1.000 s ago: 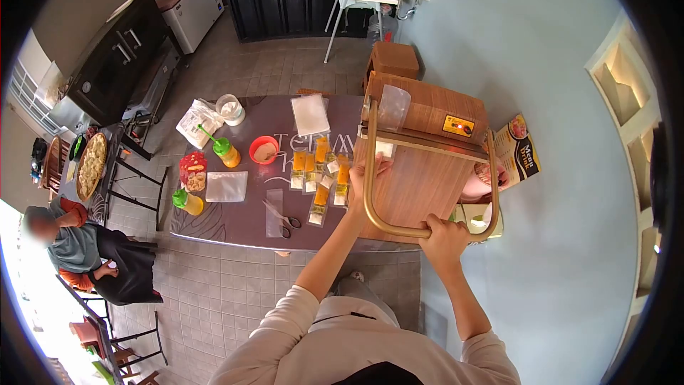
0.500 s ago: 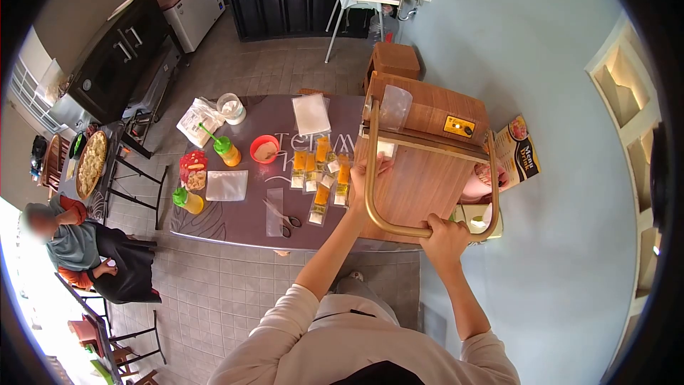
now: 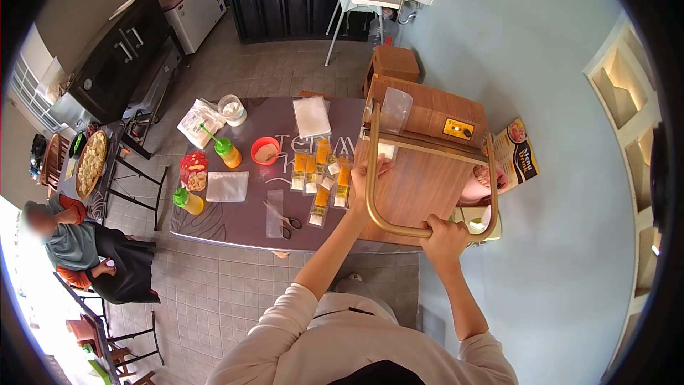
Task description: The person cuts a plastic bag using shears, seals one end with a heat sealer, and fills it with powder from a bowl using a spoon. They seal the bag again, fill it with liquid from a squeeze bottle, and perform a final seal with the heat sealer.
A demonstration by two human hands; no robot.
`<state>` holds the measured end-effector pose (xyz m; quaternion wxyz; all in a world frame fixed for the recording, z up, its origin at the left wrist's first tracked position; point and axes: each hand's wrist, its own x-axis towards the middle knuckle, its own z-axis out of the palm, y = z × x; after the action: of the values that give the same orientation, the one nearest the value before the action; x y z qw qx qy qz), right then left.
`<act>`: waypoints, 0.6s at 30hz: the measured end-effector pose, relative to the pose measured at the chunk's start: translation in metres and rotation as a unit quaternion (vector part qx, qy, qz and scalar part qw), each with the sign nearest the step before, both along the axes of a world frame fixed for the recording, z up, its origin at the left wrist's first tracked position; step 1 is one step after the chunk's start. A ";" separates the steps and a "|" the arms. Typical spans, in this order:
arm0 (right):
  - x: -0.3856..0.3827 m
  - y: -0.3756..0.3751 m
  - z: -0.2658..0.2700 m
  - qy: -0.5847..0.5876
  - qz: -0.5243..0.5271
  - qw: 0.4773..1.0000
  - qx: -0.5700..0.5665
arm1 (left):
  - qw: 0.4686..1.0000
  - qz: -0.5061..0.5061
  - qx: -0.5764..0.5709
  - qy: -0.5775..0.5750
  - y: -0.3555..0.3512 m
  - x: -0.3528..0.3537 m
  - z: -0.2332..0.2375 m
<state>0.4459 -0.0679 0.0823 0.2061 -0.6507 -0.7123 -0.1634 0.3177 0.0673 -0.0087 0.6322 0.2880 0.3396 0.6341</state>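
Note:
A wood-patterned sealing machine (image 3: pixel 420 192) with a gold bar handle (image 3: pixel 374 171) and a small yellow control panel (image 3: pixel 458 128) stands at the table's right end. My right hand (image 3: pixel 445 242) is wrapped round the near stretch of the handle. At the machine's left side, my left hand (image 3: pixel 367 180) reaches under the handle, its fingers on a small clear packet with white contents (image 3: pixel 387 151) by the sealing bar. The packet's far part is hidden. Several filled packets with orange and white contents (image 3: pixel 320 196) lie left of my left hand.
On the dark table (image 3: pixel 242 224) are scissors (image 3: pixel 288 227), a red bowl (image 3: pixel 266 150), green-topped bottles (image 3: pixel 228 152), a lidded jar (image 3: pixel 231 109) and stacks of clear bags (image 3: pixel 311 115). A menu stands by the wall (image 3: pixel 556 242). A person (image 3: pixel 78 242) sits at the left.
The view has shifted very slightly. Both hands keep their places on the packet and the handle.

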 end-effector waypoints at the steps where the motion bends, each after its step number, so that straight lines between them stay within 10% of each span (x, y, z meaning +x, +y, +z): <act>1: 0.000 0.001 -0.001 -0.001 -0.001 1.000 -0.001 | 1.000 -0.001 0.002 0.004 0.001 0.000 0.000; 18: 0.006 0.014 0.073 0.092 0.079 0.987 0.109 | 0.999 0.040 0.002 -0.018 -0.004 0.008 0.010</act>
<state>0.4523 -0.0540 0.1550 0.3530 -0.5786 -0.7170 -0.1626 0.3260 0.0631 0.0010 0.6116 0.2641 0.3381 0.6648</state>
